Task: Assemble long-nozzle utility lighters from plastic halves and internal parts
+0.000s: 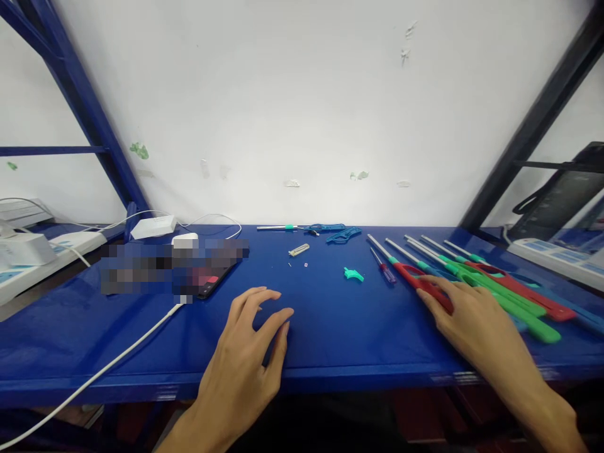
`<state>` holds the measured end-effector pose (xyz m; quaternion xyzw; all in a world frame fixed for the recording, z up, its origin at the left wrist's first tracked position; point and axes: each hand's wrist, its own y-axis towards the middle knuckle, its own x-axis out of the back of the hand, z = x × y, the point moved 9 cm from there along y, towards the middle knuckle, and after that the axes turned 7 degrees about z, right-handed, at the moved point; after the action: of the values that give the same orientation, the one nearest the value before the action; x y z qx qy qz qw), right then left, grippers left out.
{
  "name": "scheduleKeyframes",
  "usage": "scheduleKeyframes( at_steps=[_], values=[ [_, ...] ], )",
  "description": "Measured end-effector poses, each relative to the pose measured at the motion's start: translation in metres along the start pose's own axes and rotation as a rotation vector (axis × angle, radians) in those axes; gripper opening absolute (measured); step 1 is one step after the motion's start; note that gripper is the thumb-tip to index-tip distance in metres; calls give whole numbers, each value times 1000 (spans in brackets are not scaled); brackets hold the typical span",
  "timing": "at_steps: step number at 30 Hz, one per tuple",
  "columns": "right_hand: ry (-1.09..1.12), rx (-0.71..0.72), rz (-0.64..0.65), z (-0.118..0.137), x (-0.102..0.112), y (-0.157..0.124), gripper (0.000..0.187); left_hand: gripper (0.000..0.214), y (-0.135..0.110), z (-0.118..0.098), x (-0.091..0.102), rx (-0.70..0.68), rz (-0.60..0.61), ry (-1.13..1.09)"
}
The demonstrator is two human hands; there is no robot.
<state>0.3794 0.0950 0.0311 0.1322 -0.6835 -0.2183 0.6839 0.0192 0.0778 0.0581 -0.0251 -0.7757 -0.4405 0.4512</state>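
Observation:
My left hand (245, 352) hovers at the table's front, fingers curved and apart, holding nothing. On the right, my right hand (476, 321) has its thumb and fingers closed around the red handle of a long-nosed lighter (411, 272), which lies on the table with its metal tube pointing away. A small screwdriver (387, 272) with a purple clear handle lies just left of it. Several more lighters in green (500, 286), red (523, 289) and blue lie side by side under and beyond this hand. Between the hands is a turquoise trigger-shaped piece (353, 274).
At the back lie blue lighter housing parts (343, 234) and a metal tube (276, 228). A pale narrow part (299, 250) and tiny pieces (306, 265) sit mid-table. Left are a phone (219, 280), a white case (185, 240) and a white cable (123, 357). Blue posts (101, 126) frame the table.

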Motion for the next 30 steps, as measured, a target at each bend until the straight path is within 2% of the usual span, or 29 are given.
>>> scheduleKeyframes(
  at_steps=[5, 9, 11, 13, 17, 19, 22, 25, 28, 30],
  values=[
    [-6, 194, -92, 18, 11, 22, 48, 26, 0, -2, -3, -7, 20, -24],
    [-3, 417, 19, 66, 6, 61, 35, 23, -1, 0, -4, 14, 24, -22],
    [-20, 532, 109, 93, -6, 84, 32, 22, -1, 0, -5, 19, 31, -22],
    [-46, 601, 184, 112, -23, 111, 39, 23, -1, 0, -6, 20, 38, -27],
    [-119, 581, 285, 122, -59, 170, 41, 23, -1, 0, -7, 26, 53, -28],
    [-145, 571, 339, 123, -75, 189, 39, 23, -1, 1, -7, 29, 68, -30],
    [-168, 570, 407, 122, -92, 201, 37, 23, -1, 1, -9, 27, 90, -46],
    [-182, 594, 429, 122, -96, 199, 36, 23, -1, 0, -9, 20, 95, -53],
    [-186, 630, 406, 125, -85, 196, 35, 24, -1, 0, -9, 21, 95, -51],
    [-179, 654, 364, 130, -70, 195, 34, 24, -1, 1, -9, 25, 99, -54]
  ],
)
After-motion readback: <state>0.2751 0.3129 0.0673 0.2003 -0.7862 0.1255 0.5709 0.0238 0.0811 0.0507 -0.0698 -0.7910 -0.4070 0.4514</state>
